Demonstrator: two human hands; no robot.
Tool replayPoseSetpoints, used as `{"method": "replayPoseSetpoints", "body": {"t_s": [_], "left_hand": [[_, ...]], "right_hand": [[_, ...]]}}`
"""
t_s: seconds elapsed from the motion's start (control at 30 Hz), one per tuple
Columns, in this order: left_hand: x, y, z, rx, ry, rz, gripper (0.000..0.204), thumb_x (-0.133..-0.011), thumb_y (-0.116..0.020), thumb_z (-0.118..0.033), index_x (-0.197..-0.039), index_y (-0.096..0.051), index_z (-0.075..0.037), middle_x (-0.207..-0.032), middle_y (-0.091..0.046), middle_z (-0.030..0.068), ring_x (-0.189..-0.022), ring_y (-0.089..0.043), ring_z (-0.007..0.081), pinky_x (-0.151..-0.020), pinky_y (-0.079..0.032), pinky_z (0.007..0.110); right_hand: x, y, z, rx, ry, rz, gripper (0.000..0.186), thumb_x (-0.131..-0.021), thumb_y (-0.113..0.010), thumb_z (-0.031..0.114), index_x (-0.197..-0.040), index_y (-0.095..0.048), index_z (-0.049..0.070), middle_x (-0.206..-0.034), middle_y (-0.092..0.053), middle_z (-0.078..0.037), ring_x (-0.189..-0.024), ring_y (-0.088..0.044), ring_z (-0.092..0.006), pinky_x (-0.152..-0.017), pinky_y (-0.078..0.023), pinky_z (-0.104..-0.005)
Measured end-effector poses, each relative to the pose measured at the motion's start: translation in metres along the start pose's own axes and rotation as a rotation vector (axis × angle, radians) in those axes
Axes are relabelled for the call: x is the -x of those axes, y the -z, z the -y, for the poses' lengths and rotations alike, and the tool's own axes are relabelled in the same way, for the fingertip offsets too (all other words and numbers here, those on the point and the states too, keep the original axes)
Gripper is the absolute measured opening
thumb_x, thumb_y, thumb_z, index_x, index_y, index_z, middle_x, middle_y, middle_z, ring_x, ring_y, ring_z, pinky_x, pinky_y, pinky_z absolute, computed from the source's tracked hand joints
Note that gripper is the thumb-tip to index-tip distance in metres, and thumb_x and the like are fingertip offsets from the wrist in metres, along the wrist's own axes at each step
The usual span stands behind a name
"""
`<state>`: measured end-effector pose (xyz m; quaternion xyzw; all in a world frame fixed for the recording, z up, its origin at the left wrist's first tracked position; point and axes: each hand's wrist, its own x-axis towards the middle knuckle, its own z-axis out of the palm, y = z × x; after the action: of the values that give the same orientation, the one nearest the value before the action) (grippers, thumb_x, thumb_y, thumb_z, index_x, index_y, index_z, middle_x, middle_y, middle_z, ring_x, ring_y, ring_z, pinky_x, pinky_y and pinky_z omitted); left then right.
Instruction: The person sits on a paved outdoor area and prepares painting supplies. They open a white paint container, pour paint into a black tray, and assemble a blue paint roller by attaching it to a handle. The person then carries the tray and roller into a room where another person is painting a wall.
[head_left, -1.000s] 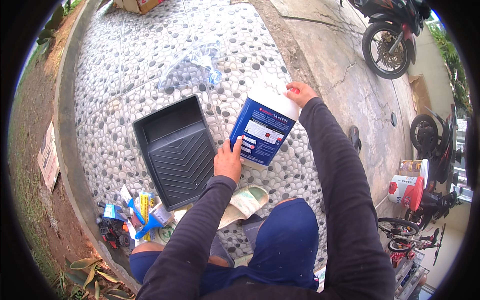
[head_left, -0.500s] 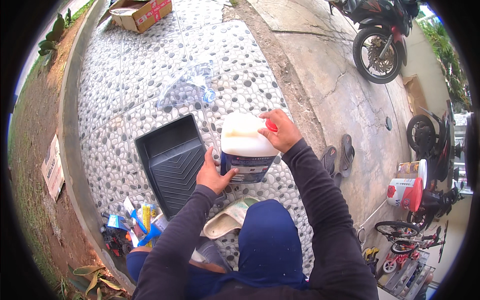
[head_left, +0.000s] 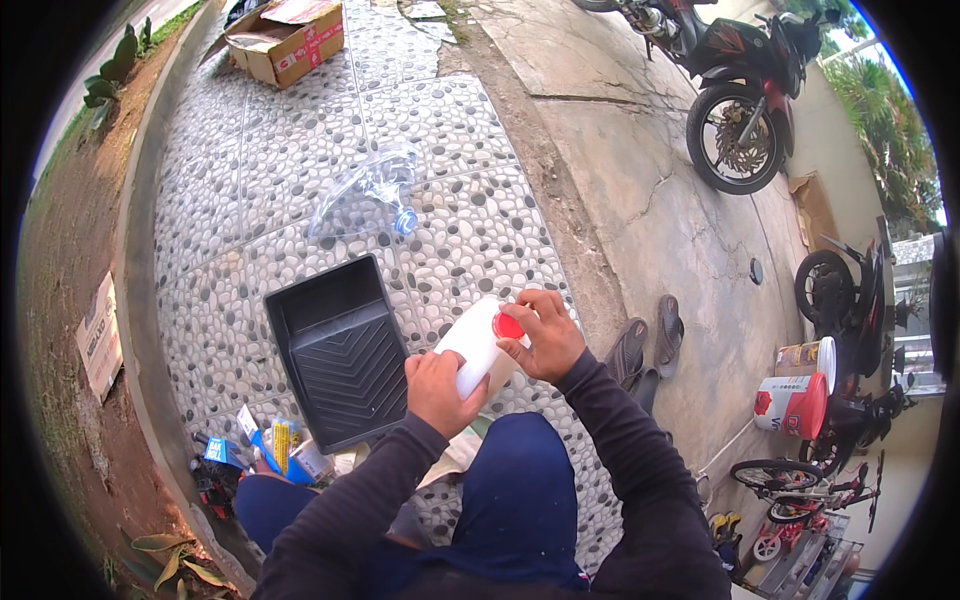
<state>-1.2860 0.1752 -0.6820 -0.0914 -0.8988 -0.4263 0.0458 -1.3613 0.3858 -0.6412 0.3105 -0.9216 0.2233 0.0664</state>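
Note:
A white plastic jug point(head_left: 468, 338) with a red screw cap point(head_left: 508, 325) is tilted in front of me, its top turned toward me. My left hand point(head_left: 440, 392) is closed on the jug's near left side, the thumb on top. The fingers and thumb of my right hand point(head_left: 550, 338) are wrapped round the cap, which still sits on the jug. Just left of the jug lies a black ribbed paint tray point(head_left: 342, 355) with nothing in it. My hands hide part of the jug, and its label is out of sight.
A cut clear plastic bottle point(head_left: 372, 200) lies beyond the tray on the pebbled tiles. Packaged tools point(head_left: 285, 448) are near my left knee. An opened cardboard box point(head_left: 290, 45) is at the far left. Sandals point(head_left: 630, 350), paint buckets point(head_left: 795, 400) and a motorcycle point(head_left: 738, 130) stand to the right.
The jug has come closer to me and tipped, so its cap faces up toward me and its label has gone from view. Both hands moved with it, keeping their grip.

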Motion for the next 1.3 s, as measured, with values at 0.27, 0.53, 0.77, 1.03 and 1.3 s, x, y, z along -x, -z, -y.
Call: {"method": "replayPoseSetpoints", "body": {"t_s": [0.27, 0.53, 0.77, 1.03, 1.3], "left_hand": [[0.004, -0.017, -0.020, 0.069, -0.034, 0.066, 0.056, -0.075, -0.075, -0.021, -0.126, -0.059, -0.004, -0.088, -0.065, 0.0121, -0.082, -0.062, 0.0282, -0.084, -0.038, 0.042], [0.000, -0.013, 0.002, 0.189, -0.071, 0.214, 0.065, -0.073, -0.073, -0.016, -0.134, -0.055, -0.003, -0.107, -0.069, 0.0164, -0.098, -0.065, 0.0309, -0.096, -0.037, 0.044], [-0.007, -0.003, 0.016, 0.220, -0.138, 0.280, 0.066, -0.072, -0.073, -0.016, -0.135, -0.054, -0.005, -0.109, -0.067, 0.0159, -0.099, -0.064, 0.0321, -0.099, -0.036, 0.046], [0.003, -0.011, 0.002, 0.190, -0.063, 0.152, 0.060, -0.072, -0.073, -0.016, -0.130, -0.059, -0.006, -0.097, -0.066, 0.0145, -0.090, -0.062, 0.0303, -0.097, -0.037, 0.043], [0.006, -0.009, 0.006, 0.217, -0.029, 0.179, 0.058, -0.066, -0.075, -0.013, -0.122, -0.062, -0.005, -0.102, -0.067, 0.0117, -0.094, -0.064, 0.0282, -0.098, -0.039, 0.042]], "right_hand": [[-0.008, -0.021, 0.023, 0.352, -0.453, 0.065, 0.038, -0.085, -0.070, 0.045, -0.087, -0.061, 0.009, -0.063, -0.060, -0.009, -0.057, -0.062, -0.0294, -0.052, -0.051, -0.0418], [-0.020, -0.007, -0.020, 0.214, 0.185, 0.086, 0.032, -0.083, -0.073, 0.039, -0.072, -0.061, 0.011, -0.058, -0.057, -0.005, -0.053, -0.059, -0.0229, -0.049, -0.048, -0.0367], [-0.046, 0.002, -0.039, 0.082, 0.572, 0.247, 0.031, -0.080, -0.075, 0.037, -0.077, -0.062, 0.010, -0.064, -0.056, -0.004, -0.058, -0.058, -0.0230, -0.052, -0.047, -0.0369], [-0.009, -0.001, 0.001, 0.309, -0.049, 0.236, 0.043, -0.085, -0.069, 0.049, -0.086, -0.060, 0.008, -0.070, -0.063, -0.012, -0.062, -0.064, -0.0292, -0.055, -0.051, -0.0421], [-0.007, -0.013, 0.002, 0.251, -0.008, 0.130, 0.035, -0.085, -0.069, 0.040, -0.072, -0.057, 0.010, -0.060, -0.060, -0.008, -0.056, -0.063, -0.0274, -0.049, -0.049, -0.0404]]}}
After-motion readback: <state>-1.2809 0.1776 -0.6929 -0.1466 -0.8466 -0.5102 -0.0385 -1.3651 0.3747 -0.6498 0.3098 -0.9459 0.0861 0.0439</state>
